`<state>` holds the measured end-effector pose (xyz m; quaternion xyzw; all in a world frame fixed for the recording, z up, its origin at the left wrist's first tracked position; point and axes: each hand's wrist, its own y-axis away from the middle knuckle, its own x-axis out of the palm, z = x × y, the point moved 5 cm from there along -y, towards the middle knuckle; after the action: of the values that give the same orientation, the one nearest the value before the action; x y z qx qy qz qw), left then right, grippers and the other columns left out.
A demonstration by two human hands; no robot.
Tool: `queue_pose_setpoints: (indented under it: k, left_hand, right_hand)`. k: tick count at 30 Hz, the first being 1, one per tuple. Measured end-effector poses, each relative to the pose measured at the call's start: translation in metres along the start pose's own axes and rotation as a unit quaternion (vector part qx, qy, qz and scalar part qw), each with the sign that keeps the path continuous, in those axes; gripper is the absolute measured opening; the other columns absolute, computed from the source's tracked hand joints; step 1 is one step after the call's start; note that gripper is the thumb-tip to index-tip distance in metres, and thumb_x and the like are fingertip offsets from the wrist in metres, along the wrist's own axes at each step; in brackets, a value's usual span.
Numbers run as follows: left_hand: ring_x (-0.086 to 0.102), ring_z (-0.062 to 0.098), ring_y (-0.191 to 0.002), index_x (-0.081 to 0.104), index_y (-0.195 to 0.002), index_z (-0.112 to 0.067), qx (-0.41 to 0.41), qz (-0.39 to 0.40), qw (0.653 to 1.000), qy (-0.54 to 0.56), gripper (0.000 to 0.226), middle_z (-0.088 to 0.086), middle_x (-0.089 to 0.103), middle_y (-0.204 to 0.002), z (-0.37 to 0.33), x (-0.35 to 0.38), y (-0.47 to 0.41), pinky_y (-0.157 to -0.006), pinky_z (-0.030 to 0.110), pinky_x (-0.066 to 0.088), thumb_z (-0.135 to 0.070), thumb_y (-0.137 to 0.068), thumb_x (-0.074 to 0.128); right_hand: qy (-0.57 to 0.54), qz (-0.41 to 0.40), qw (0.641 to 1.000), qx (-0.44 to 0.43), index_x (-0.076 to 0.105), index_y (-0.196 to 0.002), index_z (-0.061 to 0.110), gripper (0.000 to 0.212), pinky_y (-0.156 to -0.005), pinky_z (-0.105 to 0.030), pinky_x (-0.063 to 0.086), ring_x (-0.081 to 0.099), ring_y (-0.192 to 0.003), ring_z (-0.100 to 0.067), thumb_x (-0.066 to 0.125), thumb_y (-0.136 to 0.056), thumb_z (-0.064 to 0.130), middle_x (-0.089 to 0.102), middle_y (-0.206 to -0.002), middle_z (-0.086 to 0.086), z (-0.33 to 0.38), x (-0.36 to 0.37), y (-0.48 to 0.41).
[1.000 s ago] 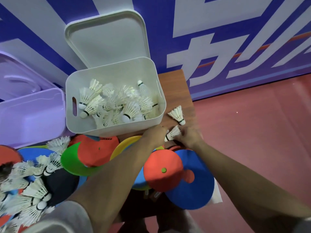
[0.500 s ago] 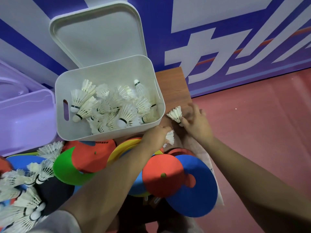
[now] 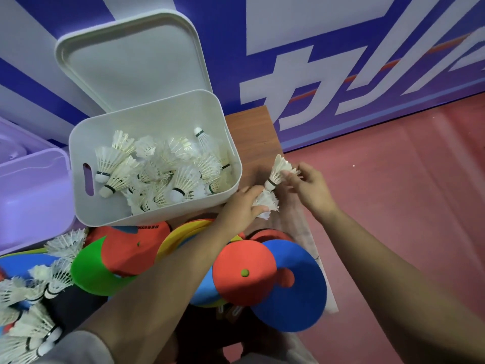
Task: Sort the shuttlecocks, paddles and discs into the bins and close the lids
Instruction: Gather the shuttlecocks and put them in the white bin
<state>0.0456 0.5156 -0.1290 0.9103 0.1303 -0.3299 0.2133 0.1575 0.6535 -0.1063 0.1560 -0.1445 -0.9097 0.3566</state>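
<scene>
White feathered shuttlecock [image 3: 278, 170] pinched in the right hand [image 3: 309, 185], cork end toward us, feathers pointing away. We see the left hand [image 3: 241, 208] just left of it, fingers curled on a second shuttlecock [image 3: 266, 202]. The white bin [image 3: 162, 215], its lid [image 3: 131, 64] open, lies left of both hands, nearest the left, which we judge drops first.

White shuttlecocks [image 3: 157, 174] in white bin [image 3: 233, 153]; lilac bin [image 3: 34, 195]; red, blue, green discs [image 3: 244, 274].

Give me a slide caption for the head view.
Left hand holds a shuttlecock, right hand a second shuttlecock, beside the open white bin.
</scene>
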Motion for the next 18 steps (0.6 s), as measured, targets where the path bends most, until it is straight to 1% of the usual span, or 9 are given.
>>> queue_pose_setpoints:
  k: [2,5,6,7,9,10,12,15,18]
  left_hand:
    - [0.057,0.018,-0.107,0.054,-0.128,-0.02,-0.008,-0.01,0.998,0.065,0.044,0.005,0.061,-0.118,-0.012,-0.005,0.002,-0.092,0.034,0.046,-0.031,-0.088,0.067]
    - [0.059,0.009,-0.108,0.053,-0.126,-0.028,-0.013,-0.014,0.991,0.129,0.04,-0.005,0.064,-0.115,-0.027,-0.013,0.006,-0.095,0.038,0.048,-0.036,-0.088,0.066]
    - [0.06,0.008,-0.108,0.053,-0.125,-0.029,-0.01,-0.014,0.989,0.148,0.04,-0.007,0.065,-0.115,-0.033,-0.017,0.008,-0.096,0.039,0.049,-0.037,-0.088,0.066]
    - [0.061,0.008,-0.109,0.054,-0.125,-0.031,-0.009,-0.013,0.985,0.171,0.04,-0.008,0.066,-0.115,-0.038,-0.02,0.01,-0.096,0.041,0.049,-0.039,-0.087,0.066]
    - [0.062,0.01,-0.108,0.055,-0.122,-0.032,0.004,-0.014,0.978,0.21,0.04,-0.008,0.067,-0.113,-0.051,-0.026,0.015,-0.097,0.044,0.049,-0.043,-0.085,0.065]
    - [0.063,0.011,-0.108,0.055,-0.121,-0.032,0.012,-0.019,0.975,0.223,0.039,-0.006,0.067,-0.112,-0.057,-0.031,0.019,-0.097,0.045,0.049,-0.043,-0.085,0.064]
    - [0.062,0.012,-0.109,0.054,-0.123,-0.029,0.028,-0.033,0.971,0.236,0.038,-0.004,0.065,-0.113,-0.069,-0.042,0.028,-0.097,0.046,0.049,-0.04,-0.088,0.064]
    - [0.063,0.011,-0.108,0.052,-0.124,-0.023,0.053,-0.074,0.963,0.253,0.037,-0.003,0.066,-0.113,-0.083,-0.072,0.044,-0.096,0.043,0.05,-0.036,-0.091,0.063]
    - [0.066,0.016,-0.103,0.052,-0.125,-0.028,0.048,-0.124,0.952,0.277,0.043,-0.003,0.066,-0.112,-0.087,-0.117,0.06,-0.093,0.042,0.053,-0.038,-0.086,0.067]
  right_hand:
    - [-0.037,-0.002,0.999,-0.005,0.065,-0.092,0.01,0.01,-0.073,-0.035,0.053,0.063,-0.076,-0.017,0.061,-0.095,0.018,0.068,-0.083,-0.006,0.012,-0.009,0.018]
    - [-0.058,-0.086,0.994,-0.016,0.063,-0.084,0.018,0.013,-0.068,-0.026,0.057,0.068,-0.077,-0.01,0.058,-0.097,0.017,0.071,-0.082,-0.004,0.029,-0.027,0.037]
    - [-0.054,-0.094,0.994,-0.021,0.062,-0.082,0.019,0.014,-0.067,-0.026,0.056,0.068,-0.076,-0.009,0.059,-0.096,0.017,0.07,-0.08,-0.003,0.037,-0.03,0.044]
    - [-0.044,-0.076,0.996,-0.022,0.063,-0.083,0.018,0.014,-0.068,-0.03,0.056,0.067,-0.076,-0.01,0.06,-0.096,0.016,0.07,-0.079,-0.004,0.044,-0.029,0.047]
    - [0.002,-0.004,1.0,-0.026,0.065,-0.087,0.014,0.01,-0.075,-0.04,0.056,0.063,-0.078,-0.014,0.06,-0.096,0.016,0.068,-0.082,-0.01,0.056,-0.021,0.054]
    - [0.02,0.026,0.999,-0.029,0.066,-0.089,0.013,0.01,-0.079,-0.042,0.056,0.062,-0.078,-0.015,0.059,-0.096,0.017,0.066,-0.083,-0.01,0.063,-0.017,0.057]
    - [0.021,0.05,0.998,-0.04,0.067,-0.091,0.014,0.011,-0.083,-0.044,0.056,0.063,-0.08,-0.016,0.058,-0.097,0.018,0.066,-0.084,-0.005,0.082,-0.014,0.064]
    - [-0.017,0.081,0.994,-0.064,0.068,-0.096,0.014,0.012,-0.082,-0.043,0.058,0.068,-0.083,-0.021,0.056,-0.098,0.015,0.07,-0.087,-0.006,0.117,-0.006,0.073]
    - [-0.051,0.11,0.989,-0.086,0.067,-0.099,0.011,0.016,-0.082,-0.038,0.059,0.068,-0.081,-0.018,0.053,-0.1,0.016,0.069,-0.086,-0.001,0.151,0.015,0.079]
